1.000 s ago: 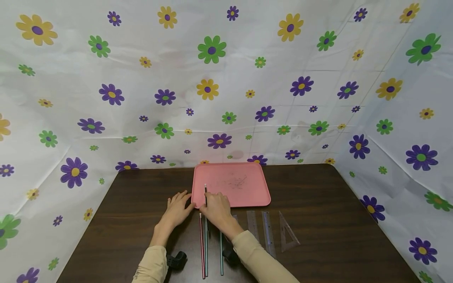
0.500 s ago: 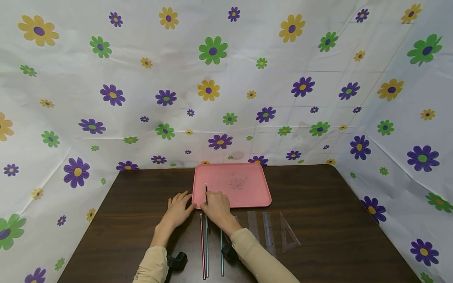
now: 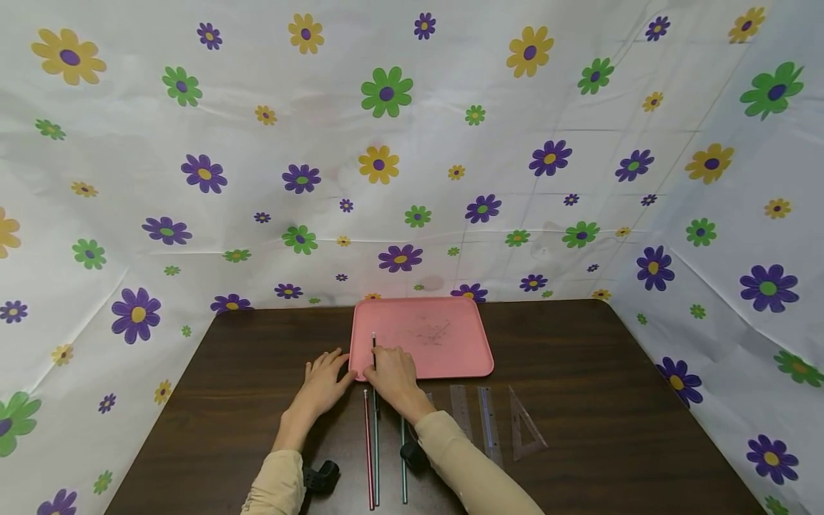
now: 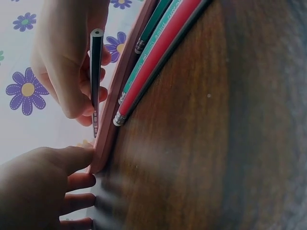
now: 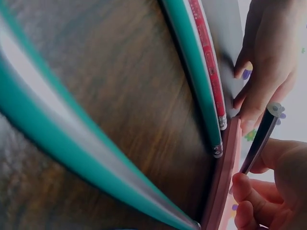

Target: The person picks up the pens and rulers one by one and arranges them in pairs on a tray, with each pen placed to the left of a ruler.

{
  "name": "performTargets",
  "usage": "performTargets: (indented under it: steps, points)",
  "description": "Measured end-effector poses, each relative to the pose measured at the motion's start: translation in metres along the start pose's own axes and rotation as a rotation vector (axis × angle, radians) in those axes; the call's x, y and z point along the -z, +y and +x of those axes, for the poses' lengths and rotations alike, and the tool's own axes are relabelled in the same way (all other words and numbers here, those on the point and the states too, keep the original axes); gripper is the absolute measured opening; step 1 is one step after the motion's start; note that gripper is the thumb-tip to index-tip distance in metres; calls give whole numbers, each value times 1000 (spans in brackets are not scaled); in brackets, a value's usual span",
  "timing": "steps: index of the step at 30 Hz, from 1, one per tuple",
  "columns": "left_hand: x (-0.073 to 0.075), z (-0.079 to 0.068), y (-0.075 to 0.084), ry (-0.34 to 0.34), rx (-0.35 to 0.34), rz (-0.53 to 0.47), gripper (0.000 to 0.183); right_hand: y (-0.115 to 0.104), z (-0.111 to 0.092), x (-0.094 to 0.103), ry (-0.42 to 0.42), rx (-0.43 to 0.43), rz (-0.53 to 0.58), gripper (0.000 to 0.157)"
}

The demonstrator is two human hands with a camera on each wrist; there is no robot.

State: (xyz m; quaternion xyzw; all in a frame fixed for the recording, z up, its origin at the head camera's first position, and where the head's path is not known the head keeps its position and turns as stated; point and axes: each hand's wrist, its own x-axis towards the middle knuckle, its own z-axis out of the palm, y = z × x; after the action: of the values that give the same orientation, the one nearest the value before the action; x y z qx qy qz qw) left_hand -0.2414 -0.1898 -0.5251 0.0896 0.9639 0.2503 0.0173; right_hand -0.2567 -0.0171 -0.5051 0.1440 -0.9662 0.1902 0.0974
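My right hand [image 3: 394,378] pinches a black pencil [image 3: 374,341] over the left part of a pink tray [image 3: 450,340]. In the left wrist view the black pencil [image 4: 96,72] stands near-vertical in the frame between thumb and fingers. My left hand [image 3: 322,383] rests at the tray's front left corner, thumb and fairly straight fingers touching its edge. Just in front of the tray lie a red pencil [image 3: 369,450] and a green pencil [image 3: 376,465] side by side. Another green pencil [image 3: 403,479] lies further right, partly hidden by the right arm.
Right of the right forearm lie a clear ruler [image 3: 460,411], a second ruler with a blue strip [image 3: 488,425] and a clear set square [image 3: 528,433]. The dark wooden table [image 3: 599,400] meets a flower-print sheet [image 3: 489,143] behind and at the sides.
The right forearm has shifted slightly left, with the black pencil still pinched. The left hand and tray look unchanged.
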Motion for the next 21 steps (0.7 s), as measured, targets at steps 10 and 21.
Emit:
performTargets:
  steps: [10, 21]
  points:
    - [0, -1, -2, -1, 2, 3, 53, 1, 9, -3, 8, 15, 6, 29]
    - [-2, 1, -1, -1, -5, 3, 52, 1, 13, -6, -7, -7, 19, 21]
